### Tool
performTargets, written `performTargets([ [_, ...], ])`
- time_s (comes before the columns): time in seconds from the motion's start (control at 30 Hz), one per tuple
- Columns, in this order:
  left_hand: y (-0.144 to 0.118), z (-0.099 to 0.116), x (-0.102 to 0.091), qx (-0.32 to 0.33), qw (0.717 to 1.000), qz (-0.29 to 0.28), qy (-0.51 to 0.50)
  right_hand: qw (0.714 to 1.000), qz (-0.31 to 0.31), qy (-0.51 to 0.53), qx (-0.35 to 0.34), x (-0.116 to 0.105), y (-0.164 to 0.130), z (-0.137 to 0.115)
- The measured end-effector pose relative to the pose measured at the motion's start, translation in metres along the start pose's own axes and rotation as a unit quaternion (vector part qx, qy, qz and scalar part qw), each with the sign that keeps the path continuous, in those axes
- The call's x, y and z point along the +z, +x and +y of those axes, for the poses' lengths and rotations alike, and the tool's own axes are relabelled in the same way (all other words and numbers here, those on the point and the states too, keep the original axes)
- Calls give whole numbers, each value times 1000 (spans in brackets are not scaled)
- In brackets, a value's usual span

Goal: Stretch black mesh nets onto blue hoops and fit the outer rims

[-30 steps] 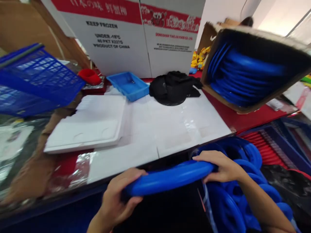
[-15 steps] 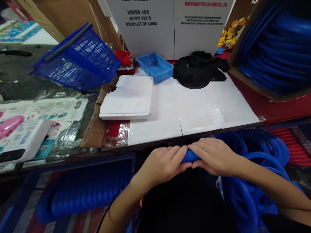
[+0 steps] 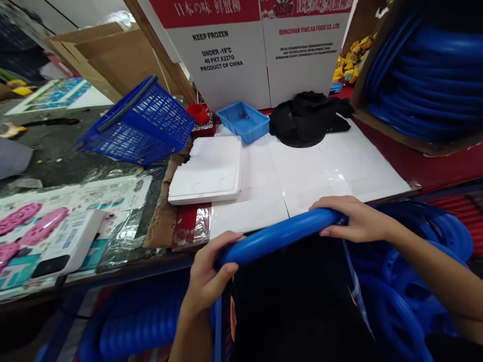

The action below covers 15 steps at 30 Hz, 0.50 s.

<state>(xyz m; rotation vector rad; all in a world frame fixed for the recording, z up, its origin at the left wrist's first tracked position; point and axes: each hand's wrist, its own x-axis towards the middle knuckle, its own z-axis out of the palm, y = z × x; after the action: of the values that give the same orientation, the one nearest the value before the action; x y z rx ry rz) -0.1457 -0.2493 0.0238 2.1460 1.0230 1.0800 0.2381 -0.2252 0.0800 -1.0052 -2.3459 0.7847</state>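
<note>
A glossy blue plastic ring [image 3: 281, 235], seen nearly edge-on, is held between both hands in front of my body, at the near edge of the table. My left hand [image 3: 207, 274] grips its left end, the thumb at the near side and the fingers over the far side. On the right end, slightly higher, my right hand [image 3: 352, 218] is closed with fingers on top and thumb below. The ring tilts up to the right. Its lower part cannot be made out against my dark clothing.
White board [image 3: 313, 171] covers the table, bearing a foam lid [image 3: 207, 168], a blue tray [image 3: 245, 123] and black cloth [image 3: 309, 118]. A blue basket [image 3: 143, 125] leans at left. Blue rings fill a carton [image 3: 426, 148] at right; blue wheels [image 3: 392, 301] lie below.
My hands have moved apart from close together, left hand leftward and right hand rightward, exposing much more of the blue ring. The view has tilted up slightly.
</note>
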Motion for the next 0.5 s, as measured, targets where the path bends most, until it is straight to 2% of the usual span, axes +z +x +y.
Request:
performTargets([
  [0.1,7,18,-13,16,997,-59,54,998,46,-6,-46,3,-9,-13],
  [0.2,30,45,-3,53,985,-103,128,997,54,-31,-56,13,-10,-25],
  [0.3,42,59,14,96,979,-132,122,996,49,-53,-54,21,-13,-32],
  [0.37,40,59,26,102,982,-120,104,993,77,-67,-52,26,-16,-33],
  [0.5,29,49,43,97,991,-58,76,983,141,-104,-46,38,-17,-32],
])
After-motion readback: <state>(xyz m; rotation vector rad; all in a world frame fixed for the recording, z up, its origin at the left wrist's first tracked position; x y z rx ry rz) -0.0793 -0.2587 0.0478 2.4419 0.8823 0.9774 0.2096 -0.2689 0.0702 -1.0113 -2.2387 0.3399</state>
